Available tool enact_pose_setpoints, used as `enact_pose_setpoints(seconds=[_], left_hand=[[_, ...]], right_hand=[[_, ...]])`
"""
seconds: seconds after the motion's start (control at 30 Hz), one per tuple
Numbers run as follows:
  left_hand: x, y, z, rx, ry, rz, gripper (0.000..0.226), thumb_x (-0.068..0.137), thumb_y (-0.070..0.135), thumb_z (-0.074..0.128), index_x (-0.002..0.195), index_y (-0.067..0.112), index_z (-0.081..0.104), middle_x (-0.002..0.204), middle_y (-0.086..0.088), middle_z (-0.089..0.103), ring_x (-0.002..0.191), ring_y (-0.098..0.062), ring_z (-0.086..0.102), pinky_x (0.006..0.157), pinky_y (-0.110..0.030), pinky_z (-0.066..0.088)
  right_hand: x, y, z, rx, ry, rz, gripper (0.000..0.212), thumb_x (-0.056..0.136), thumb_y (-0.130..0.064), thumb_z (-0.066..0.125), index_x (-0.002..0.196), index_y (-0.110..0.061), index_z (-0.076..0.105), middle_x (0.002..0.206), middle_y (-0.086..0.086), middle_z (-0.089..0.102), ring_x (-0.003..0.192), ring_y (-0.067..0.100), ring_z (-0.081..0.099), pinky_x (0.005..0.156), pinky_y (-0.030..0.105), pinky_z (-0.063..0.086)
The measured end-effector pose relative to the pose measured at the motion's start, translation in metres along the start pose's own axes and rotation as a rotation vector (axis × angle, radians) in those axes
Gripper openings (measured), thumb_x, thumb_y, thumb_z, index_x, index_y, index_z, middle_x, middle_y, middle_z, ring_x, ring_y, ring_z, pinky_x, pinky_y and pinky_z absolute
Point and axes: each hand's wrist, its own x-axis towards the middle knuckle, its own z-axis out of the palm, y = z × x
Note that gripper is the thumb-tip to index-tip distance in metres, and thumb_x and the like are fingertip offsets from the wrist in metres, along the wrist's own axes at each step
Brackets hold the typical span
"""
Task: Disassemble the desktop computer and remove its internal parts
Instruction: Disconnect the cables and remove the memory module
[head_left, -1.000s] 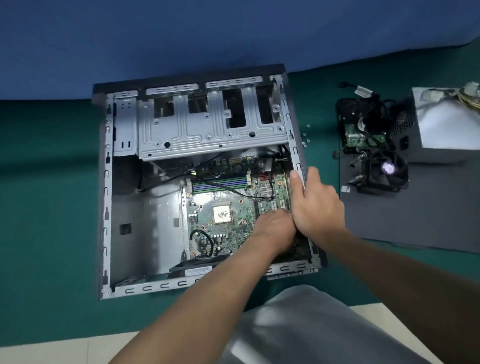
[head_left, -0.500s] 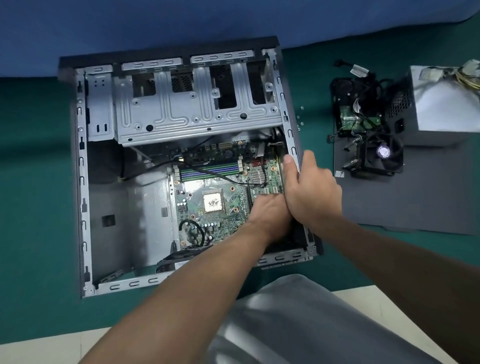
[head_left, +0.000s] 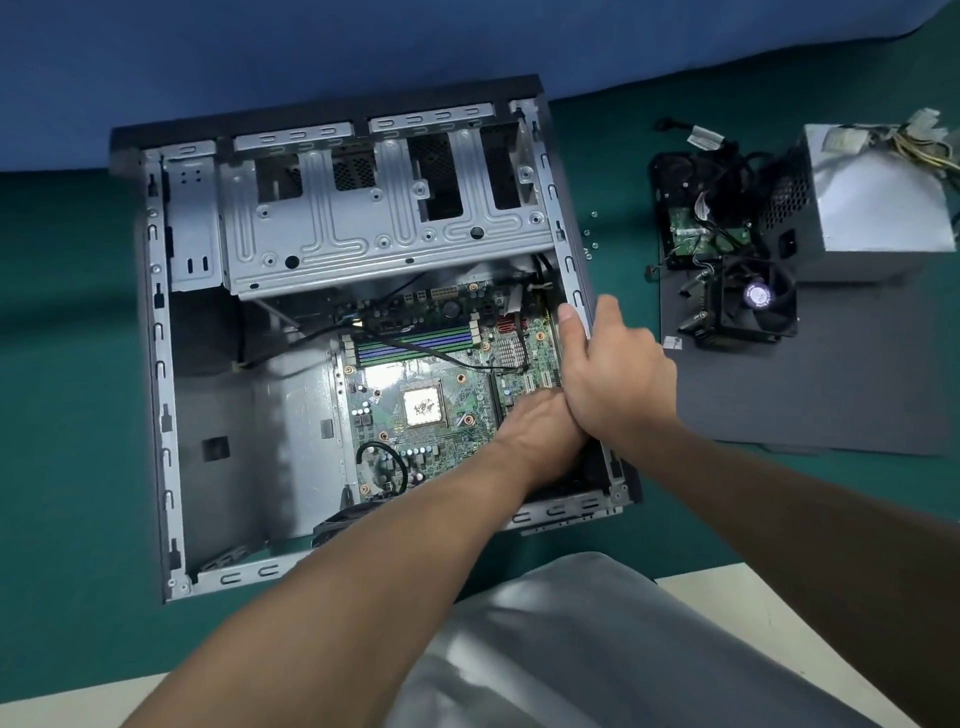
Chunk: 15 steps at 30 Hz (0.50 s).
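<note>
Right hand grips the right wall of the open computer case, thumb inside the rail and fingers outside. Left hand reaches into the case's lower right corner beside the motherboard; its fingers are hidden under the right hand, so its grasp cannot be told. At right, a power supply and a cooler fan lie on a dark panel.

place: workshop-type teardown bench | surface: green-matted table, blue cloth along far edge | evidence: computer case lying open mid-table; power supply, cooler fan, hard drive gathered at dark panel near right edge; loose screws just beside the case
</note>
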Motion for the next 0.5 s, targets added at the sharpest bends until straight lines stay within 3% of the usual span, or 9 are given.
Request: enact_pose_setpoints(seconds=[0.17, 0.3, 0.37, 0.43, 0.5], left_hand=[[-0.0038, 0.0003, -0.0018, -0.078, 0.023, -0.083, 0.028, 0.080, -0.003, 0.042, 0.084, 0.024, 0.046, 0.074, 0.006, 0.046, 0.071, -0.017, 0.043, 0.077, -0.030, 0.040], [-0.0052, 0.0017, -0.0016, -0.050, 0.011, -0.056, 0.030, 0.080, -0.003, 0.041, 0.095, 0.020, 0.052, 0.078, 0.003, 0.049, 0.080, -0.020, 0.049, 0.082, -0.031, 0.043], [-0.0045, 0.0017, -0.0024, -0.110, -0.027, -0.072, 0.025, 0.086, 0.008, 0.038, 0.099, 0.019, 0.057, 0.087, 0.001, 0.056, 0.081, -0.020, 0.051, 0.078, -0.029, 0.040], [-0.0039, 0.0025, -0.0040, -0.159, -0.067, -0.081, 0.022, 0.088, 0.019, 0.033, 0.088, 0.026, 0.054, 0.082, 0.005, 0.054, 0.074, -0.014, 0.050, 0.072, -0.030, 0.036], [-0.0043, 0.0032, -0.0054, -0.147, -0.068, -0.091, 0.021, 0.090, 0.015, 0.035, 0.083, 0.026, 0.051, 0.080, 0.003, 0.053, 0.071, -0.014, 0.048, 0.070, -0.029, 0.036]], right_hand=[[0.0005, 0.0005, 0.0000, 0.006, 0.008, -0.002, 0.035, 0.099, -0.050, 0.027, 0.089, -0.017, 0.030, 0.057, -0.003, 0.029, 0.067, 0.030, 0.041, 0.062, 0.040, 0.033], [0.0004, 0.0000, 0.0004, -0.001, 0.019, -0.005, 0.035, 0.099, -0.050, 0.026, 0.089, -0.017, 0.030, 0.058, -0.002, 0.030, 0.066, 0.030, 0.041, 0.062, 0.040, 0.033], [0.0005, 0.0001, 0.0006, -0.005, 0.027, -0.011, 0.034, 0.099, -0.050, 0.027, 0.089, -0.017, 0.030, 0.060, 0.000, 0.034, 0.066, 0.030, 0.041, 0.061, 0.040, 0.033], [0.0006, 0.0004, 0.0006, -0.003, 0.028, -0.019, 0.034, 0.099, -0.049, 0.027, 0.089, -0.017, 0.029, 0.060, -0.001, 0.034, 0.065, 0.029, 0.041, 0.061, 0.039, 0.033], [0.0010, 0.0000, 0.0009, -0.002, 0.033, -0.024, 0.034, 0.100, -0.048, 0.028, 0.089, -0.017, 0.029, 0.057, -0.003, 0.030, 0.065, 0.029, 0.040, 0.061, 0.038, 0.031]])
